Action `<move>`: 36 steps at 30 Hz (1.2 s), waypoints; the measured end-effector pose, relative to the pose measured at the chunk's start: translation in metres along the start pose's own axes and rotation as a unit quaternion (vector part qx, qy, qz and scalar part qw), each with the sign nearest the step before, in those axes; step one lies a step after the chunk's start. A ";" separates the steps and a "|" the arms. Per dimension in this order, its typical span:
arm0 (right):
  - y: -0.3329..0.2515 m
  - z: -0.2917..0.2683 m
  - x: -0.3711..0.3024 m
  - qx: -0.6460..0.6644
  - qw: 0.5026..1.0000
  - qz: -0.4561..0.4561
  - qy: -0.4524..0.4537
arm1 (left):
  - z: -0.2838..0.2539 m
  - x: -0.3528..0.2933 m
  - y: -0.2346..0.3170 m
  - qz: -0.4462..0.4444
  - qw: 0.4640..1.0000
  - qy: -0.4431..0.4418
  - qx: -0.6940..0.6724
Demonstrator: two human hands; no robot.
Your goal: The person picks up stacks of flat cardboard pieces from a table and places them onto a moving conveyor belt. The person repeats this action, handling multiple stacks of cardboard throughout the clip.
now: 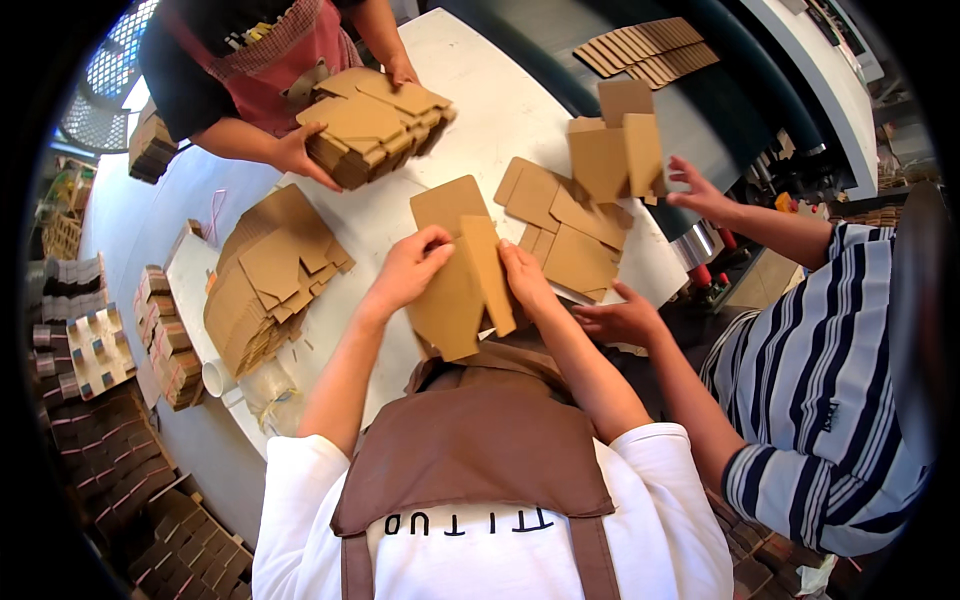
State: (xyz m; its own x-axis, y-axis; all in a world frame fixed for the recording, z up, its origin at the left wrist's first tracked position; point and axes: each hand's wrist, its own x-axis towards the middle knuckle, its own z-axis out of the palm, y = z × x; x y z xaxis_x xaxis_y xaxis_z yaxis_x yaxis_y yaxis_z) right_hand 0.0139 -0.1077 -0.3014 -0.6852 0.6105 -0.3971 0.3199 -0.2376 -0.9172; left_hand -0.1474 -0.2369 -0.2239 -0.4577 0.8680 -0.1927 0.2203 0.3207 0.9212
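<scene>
Listed before you: one white counter [480, 95]; at its left edge, one white tube [217, 377] with a crumpled clear plastic bag [268, 393] just beside it; brown bundles [105, 440] stacked along the floor [205, 435]; one pale perforated panel [118, 55], far left. To your right: one machine [725, 115] bearing overlapping cardboard pieces [650, 50]. Also across from you, one co-worker's red apron [285, 65]; at your right, another's striped shirt [815, 370].
</scene>
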 end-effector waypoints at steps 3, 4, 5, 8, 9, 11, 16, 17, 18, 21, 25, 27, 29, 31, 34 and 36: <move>0.015 -0.013 0.000 -0.117 0.993 -0.008 0.001 | -0.021 -0.006 -0.037 -0.024 0.998 0.044 0.033; 0.022 -0.017 -0.002 -0.083 0.996 0.037 -0.020 | -0.025 -0.008 -0.045 -0.045 0.995 0.049 0.074; 0.023 -0.021 -0.006 -0.099 0.994 0.047 -0.028 | -0.031 -0.010 -0.054 -0.069 0.989 0.055 0.115; 0.016 -0.027 -0.018 -0.284 0.959 0.012 -0.007 | -0.034 -0.020 -0.105 -0.012 0.930 0.162 0.330; 0.022 -0.028 -0.019 -0.300 0.954 -0.011 0.001 | -0.033 -0.019 -0.115 0.032 0.886 0.208 0.412; 0.026 -0.029 -0.020 -0.311 0.951 -0.004 -0.004 | -0.022 -0.012 -0.105 0.059 0.889 0.238 0.387; 0.026 -0.029 -0.028 -0.358 0.933 -0.001 -0.022 | 0.057 0.021 -0.078 -0.067 0.994 0.052 0.064; 0.030 -0.029 -0.031 -0.374 0.927 -0.020 -0.016 | 0.076 0.032 -0.080 -0.066 0.996 0.032 0.052; 0.033 -0.031 -0.034 -0.391 0.920 -0.038 -0.009 | 0.096 0.042 -0.086 -0.066 0.997 0.012 0.039; 0.044 -0.041 -0.046 -0.410 0.909 -0.072 0.019 | 0.135 0.068 -0.089 -0.056 0.997 0.019 0.050; 0.066 -0.071 -0.044 -0.489 0.855 -0.078 0.154 | 0.162 0.093 -0.085 -0.065 0.994 0.003 0.083; 0.077 -0.090 -0.035 -0.476 0.851 -0.017 0.220 | 0.172 0.105 -0.083 -0.075 0.990 0.016 0.121; 0.086 -0.105 -0.032 -0.460 0.857 -0.029 0.232 | 0.182 0.113 -0.071 -0.100 0.985 0.024 0.138; 0.094 -0.110 -0.033 -0.478 0.843 -0.031 0.245 | 0.189 0.120 -0.066 -0.124 0.982 0.018 0.142; 0.051 -0.097 -0.040 -0.466 0.862 0.076 0.186 | 0.186 0.124 -0.068 -0.170 0.977 -0.001 0.133; 0.057 -0.093 -0.046 -0.436 0.879 0.082 0.174 | 0.174 0.121 -0.071 -0.207 0.969 -0.024 0.130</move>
State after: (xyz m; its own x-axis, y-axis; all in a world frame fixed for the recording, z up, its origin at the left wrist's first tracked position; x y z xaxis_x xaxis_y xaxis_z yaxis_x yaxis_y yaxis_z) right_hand 0.1244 -0.0786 -0.3326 -0.3903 0.8524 -0.3480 0.8792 0.2329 -0.4156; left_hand -0.0683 -0.0883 -0.3716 -0.5146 0.6589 -0.5487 0.2391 0.7248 0.6461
